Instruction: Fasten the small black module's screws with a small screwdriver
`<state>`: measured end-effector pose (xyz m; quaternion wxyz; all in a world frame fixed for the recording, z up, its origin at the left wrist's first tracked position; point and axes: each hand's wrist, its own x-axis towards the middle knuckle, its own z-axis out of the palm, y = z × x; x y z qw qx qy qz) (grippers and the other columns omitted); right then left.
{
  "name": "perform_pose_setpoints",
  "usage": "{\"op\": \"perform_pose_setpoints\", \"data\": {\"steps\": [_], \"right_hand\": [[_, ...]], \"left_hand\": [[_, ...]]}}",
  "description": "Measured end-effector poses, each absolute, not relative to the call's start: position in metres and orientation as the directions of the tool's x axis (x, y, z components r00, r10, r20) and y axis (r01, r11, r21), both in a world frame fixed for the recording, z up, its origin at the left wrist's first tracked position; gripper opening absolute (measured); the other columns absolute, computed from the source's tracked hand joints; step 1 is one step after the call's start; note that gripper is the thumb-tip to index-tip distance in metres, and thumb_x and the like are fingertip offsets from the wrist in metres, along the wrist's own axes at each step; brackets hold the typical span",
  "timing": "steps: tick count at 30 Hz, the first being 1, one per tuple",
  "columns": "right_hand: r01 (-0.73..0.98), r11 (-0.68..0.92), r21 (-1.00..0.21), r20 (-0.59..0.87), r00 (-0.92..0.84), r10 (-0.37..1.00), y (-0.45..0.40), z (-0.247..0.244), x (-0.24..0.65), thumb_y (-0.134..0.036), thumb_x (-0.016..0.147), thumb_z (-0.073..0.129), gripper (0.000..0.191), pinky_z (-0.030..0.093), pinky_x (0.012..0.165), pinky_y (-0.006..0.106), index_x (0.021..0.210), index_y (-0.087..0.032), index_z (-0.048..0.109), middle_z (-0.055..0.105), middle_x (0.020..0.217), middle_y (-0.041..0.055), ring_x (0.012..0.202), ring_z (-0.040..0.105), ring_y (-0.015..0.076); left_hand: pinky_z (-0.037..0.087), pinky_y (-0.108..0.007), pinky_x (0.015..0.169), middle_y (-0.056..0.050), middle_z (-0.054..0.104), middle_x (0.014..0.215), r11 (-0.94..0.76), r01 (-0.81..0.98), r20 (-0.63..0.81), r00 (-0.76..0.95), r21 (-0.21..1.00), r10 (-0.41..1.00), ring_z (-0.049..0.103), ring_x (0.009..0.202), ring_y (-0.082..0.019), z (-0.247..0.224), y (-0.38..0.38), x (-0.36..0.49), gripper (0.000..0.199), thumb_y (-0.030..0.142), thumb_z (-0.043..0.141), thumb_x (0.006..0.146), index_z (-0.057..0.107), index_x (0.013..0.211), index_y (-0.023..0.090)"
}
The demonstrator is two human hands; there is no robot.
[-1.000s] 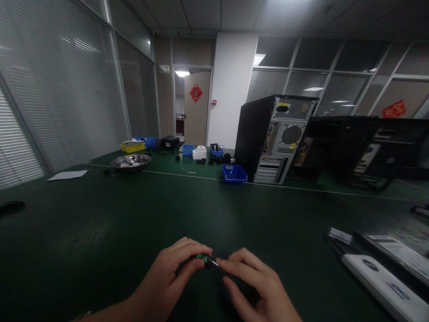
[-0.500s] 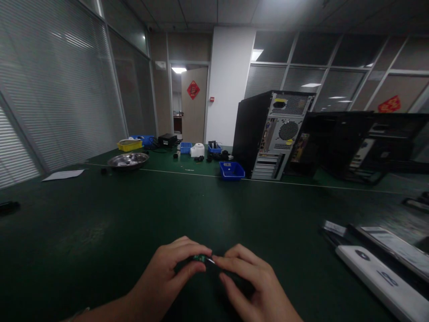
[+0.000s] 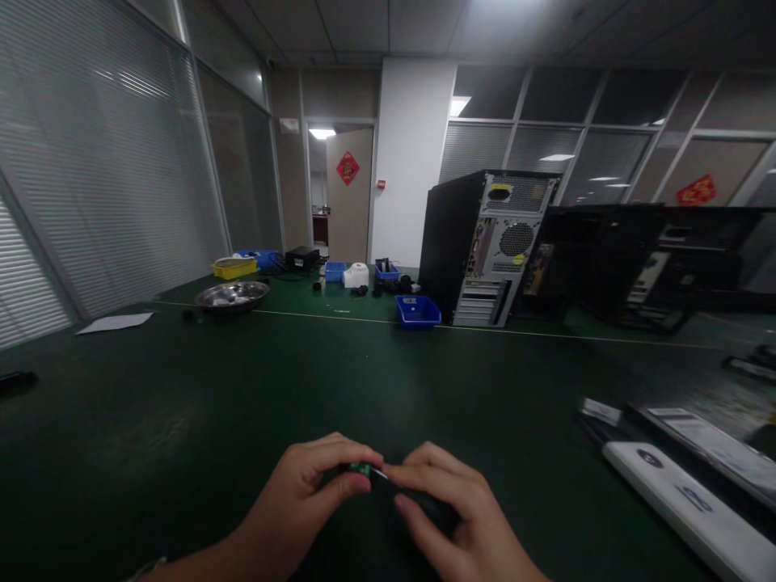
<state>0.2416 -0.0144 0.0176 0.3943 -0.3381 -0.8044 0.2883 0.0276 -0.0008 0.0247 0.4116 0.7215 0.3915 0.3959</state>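
Between thumb and fingers, my left hand [image 3: 315, 489] pinches a small green circuit board [image 3: 361, 469]; most of it is covered by the fingers. My right hand [image 3: 454, 505] is wrapped round the dark handle of a screwdriver [image 3: 429, 503]. Its thin metal shaft points left, and the tip meets the right end of the board or lies very close to it; I cannot tell which. Both hands are held low over the front middle of the green table [image 3: 255, 396].
A white box-like device [image 3: 685, 497] and a flat silver-topped piece [image 3: 709, 440] lie at right. Farther back stand a blue tray [image 3: 418, 312], a black computer tower [image 3: 485, 250], a metal dish [image 3: 232, 297] and a yellow bin [image 3: 234, 268]. White paper [image 3: 115, 323] lies at left.
The camera view has shifted slightly. Both hands keep nearly the same pose, with the screwdriver still at the circuit board.
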Motion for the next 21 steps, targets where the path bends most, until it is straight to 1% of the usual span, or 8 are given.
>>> {"op": "perform_pose_setpoints", "data": {"steps": [7,14,21], "right_hand": [[0.314,0.593,-0.741,0.433,-0.452,0.78,-0.0157,0.0179,0.2415,-0.013,0.087,0.057,0.028,0.049,0.066,0.029,0.111,-0.021,0.071,0.065,0.087,0.0078,0.077,0.064,0.0196],[0.288,0.578,-0.764,0.433,-0.436,0.789,-0.0162,0.0157,0.242,-0.012,0.088,0.058,0.027,0.05,0.07,0.029,0.11,-0.022,0.071,0.066,0.089,0.0072,0.08,0.065,0.0192],[0.294,0.583,-0.757,0.442,-0.427,0.789,-0.0148,0.0169,0.2375,-0.011,0.086,0.059,0.027,0.05,0.07,0.028,0.109,-0.021,0.071,0.067,0.089,0.0074,0.081,0.065,0.0191]], "left_hand": [[0.05,-0.028,0.08,-0.003,0.076,0.088,-0.29,0.195,0.205,0.367,0.937,0.907,0.069,0.086,-0.021,0.0225,-0.0007,0.0284,0.017,0.019,0.067,0.082,0.078,0.092,0.025],[0.051,-0.03,0.083,-0.002,0.077,0.091,-0.155,0.097,0.114,0.333,0.983,0.936,0.069,0.091,-0.022,0.02,-0.0005,0.0297,0.016,0.018,0.068,0.079,0.078,0.09,0.025],[0.052,-0.031,0.083,-0.003,0.077,0.09,-0.147,0.108,0.109,0.303,0.983,0.947,0.07,0.09,-0.023,0.0211,-0.0021,0.0312,0.016,0.02,0.067,0.079,0.079,0.088,0.025]]}}
